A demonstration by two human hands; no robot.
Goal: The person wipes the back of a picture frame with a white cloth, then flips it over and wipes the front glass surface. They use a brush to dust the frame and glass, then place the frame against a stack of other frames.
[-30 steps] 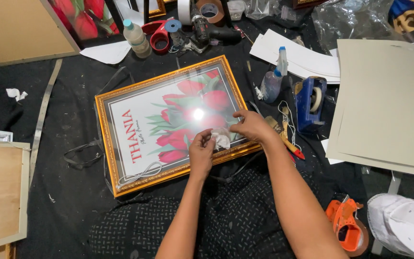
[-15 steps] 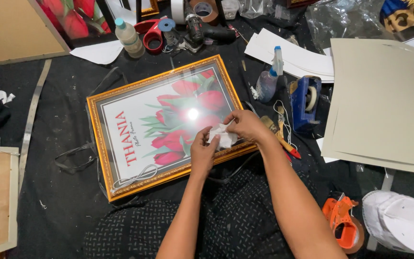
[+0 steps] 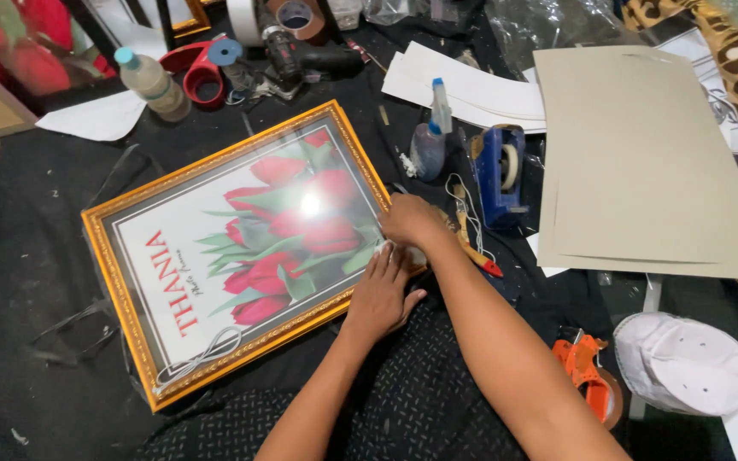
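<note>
Left hand (image 3: pixel 380 294) lies open and flat on the gold-framed tulip picture (image 3: pixel 249 248), long axis running lower-left to upper-right.

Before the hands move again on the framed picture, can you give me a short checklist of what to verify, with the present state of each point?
1. Framed tulip picture lies flat on the black cloth: ok.
2. Left hand rests on the frame's lower right edge: ok.
3. Right hand is at the frame's right corner: ok. Whether it grips a cloth or tissue: cannot tell, the fingers hide it.
4. Glass is clean: cannot tell, a bright light reflection sits on the middle.
5. Space beside the right hand is free: not ok, the red-handled tool, the blue tape dispenser and the spray bottle lie close.
6. White string lies on the lower part of the picture: not ok if it should be bare.
</note>
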